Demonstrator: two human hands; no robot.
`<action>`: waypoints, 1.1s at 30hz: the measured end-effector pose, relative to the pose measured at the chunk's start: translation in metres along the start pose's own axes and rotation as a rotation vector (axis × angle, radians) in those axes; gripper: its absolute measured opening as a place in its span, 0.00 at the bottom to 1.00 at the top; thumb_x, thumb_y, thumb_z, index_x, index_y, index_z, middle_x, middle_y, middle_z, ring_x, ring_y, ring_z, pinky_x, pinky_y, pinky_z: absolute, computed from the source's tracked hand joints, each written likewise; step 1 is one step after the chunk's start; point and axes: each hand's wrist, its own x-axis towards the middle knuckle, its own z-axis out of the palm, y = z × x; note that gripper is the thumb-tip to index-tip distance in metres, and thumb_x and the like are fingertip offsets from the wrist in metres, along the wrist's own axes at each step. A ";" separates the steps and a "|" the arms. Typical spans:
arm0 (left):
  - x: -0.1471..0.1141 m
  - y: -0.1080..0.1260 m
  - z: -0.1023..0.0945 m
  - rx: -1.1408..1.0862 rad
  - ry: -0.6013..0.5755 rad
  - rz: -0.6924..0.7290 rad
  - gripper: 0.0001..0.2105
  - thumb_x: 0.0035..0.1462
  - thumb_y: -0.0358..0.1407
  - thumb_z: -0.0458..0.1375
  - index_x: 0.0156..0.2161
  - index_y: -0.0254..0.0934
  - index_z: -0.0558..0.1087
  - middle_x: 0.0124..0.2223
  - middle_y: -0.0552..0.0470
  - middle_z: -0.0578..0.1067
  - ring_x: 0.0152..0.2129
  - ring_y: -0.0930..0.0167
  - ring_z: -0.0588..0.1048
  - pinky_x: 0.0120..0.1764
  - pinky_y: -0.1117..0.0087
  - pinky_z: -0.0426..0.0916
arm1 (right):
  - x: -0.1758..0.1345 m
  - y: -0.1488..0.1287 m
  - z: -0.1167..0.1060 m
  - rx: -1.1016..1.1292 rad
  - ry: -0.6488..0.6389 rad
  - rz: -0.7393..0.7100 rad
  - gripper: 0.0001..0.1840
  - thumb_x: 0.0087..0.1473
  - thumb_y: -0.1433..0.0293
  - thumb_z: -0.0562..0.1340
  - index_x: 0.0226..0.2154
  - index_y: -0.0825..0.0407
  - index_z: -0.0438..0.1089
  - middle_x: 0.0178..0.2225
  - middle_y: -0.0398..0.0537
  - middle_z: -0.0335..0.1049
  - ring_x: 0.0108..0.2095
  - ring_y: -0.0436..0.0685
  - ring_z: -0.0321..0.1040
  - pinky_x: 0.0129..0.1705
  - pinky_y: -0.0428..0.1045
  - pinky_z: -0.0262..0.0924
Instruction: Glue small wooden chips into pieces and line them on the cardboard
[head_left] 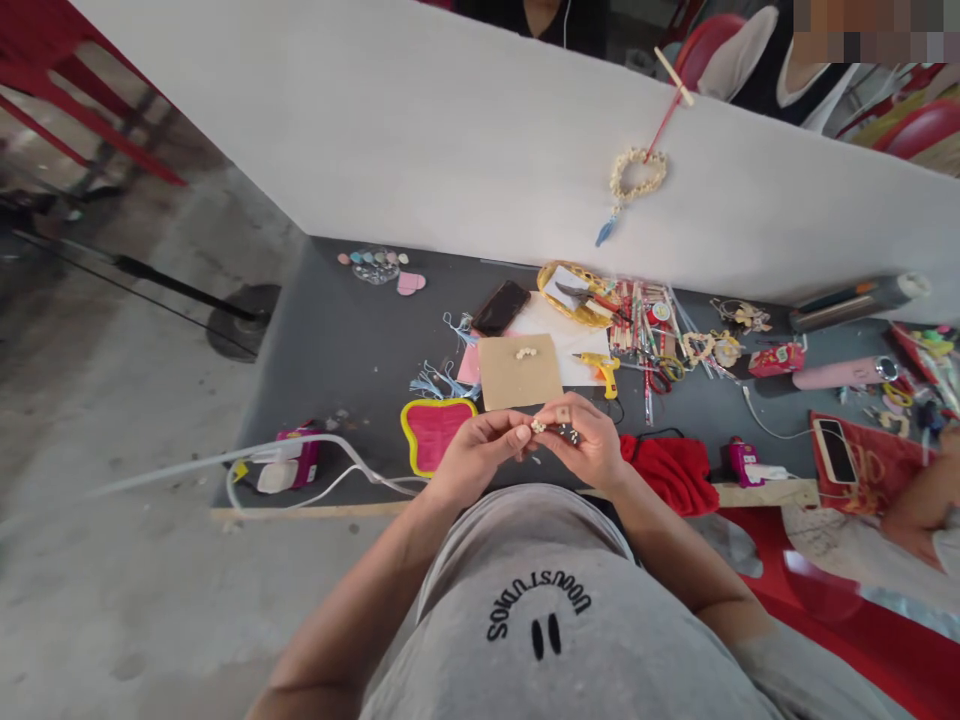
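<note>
Close in front of my shirt, above the table's near edge, my left hand (491, 445) and my right hand (581, 437) meet at the fingertips. Both pinch a small cluster of cream beads (538, 426) between them. Several tiny pale pieces (574, 435) show by the right fingers; whether they are held or lie on the table, I cannot tell. Just beyond the hands is a tan board (517, 385) with a short curved row of cream beads (526, 353) on it. A yellow glue gun (600, 372) lies to its right.
Left are a yellow-rimmed pink tray (435, 437), blue tassels (439, 380) and a white cable (337, 440). Behind lie a black phone (501, 307) and a yellow basket (551, 270). A beaded heart (637, 175) hangs on the white partition (450, 130). Red cloth (671, 475) lies right; another person's arm (919, 505) is farther right.
</note>
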 end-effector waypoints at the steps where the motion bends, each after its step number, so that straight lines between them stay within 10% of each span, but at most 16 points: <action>1: 0.001 0.001 -0.001 0.010 0.000 0.004 0.18 0.44 0.48 0.70 0.30 0.32 0.78 0.26 0.51 0.75 0.22 0.76 0.68 0.28 0.74 0.62 | 0.002 0.001 -0.001 0.001 -0.010 -0.008 0.04 0.57 0.71 0.65 0.38 0.50 0.74 0.34 0.48 0.75 0.36 0.52 0.73 0.39 0.48 0.70; 15: 0.006 0.004 -0.004 0.188 -0.011 0.004 0.15 0.49 0.46 0.67 0.32 0.33 0.78 0.27 0.53 0.74 0.24 0.76 0.67 0.29 0.75 0.62 | -0.004 0.008 -0.001 0.000 0.027 0.010 0.04 0.57 0.69 0.65 0.37 0.50 0.72 0.32 0.48 0.74 0.34 0.52 0.72 0.37 0.47 0.69; 23: -0.007 -0.003 -0.006 0.262 0.007 0.006 0.15 0.50 0.45 0.67 0.33 0.33 0.77 0.27 0.53 0.73 0.23 0.76 0.66 0.28 0.75 0.61 | -0.014 0.008 -0.005 0.048 -0.160 0.022 0.11 0.55 0.67 0.67 0.42 0.50 0.71 0.37 0.48 0.74 0.36 0.52 0.72 0.39 0.47 0.70; 33: -0.017 -0.011 0.008 0.427 0.086 0.110 0.13 0.53 0.45 0.64 0.33 0.34 0.78 0.28 0.52 0.76 0.26 0.73 0.70 0.31 0.74 0.64 | -0.030 0.002 -0.007 -0.041 -0.015 -0.061 0.08 0.57 0.69 0.65 0.41 0.50 0.75 0.36 0.50 0.75 0.37 0.53 0.74 0.39 0.48 0.72</action>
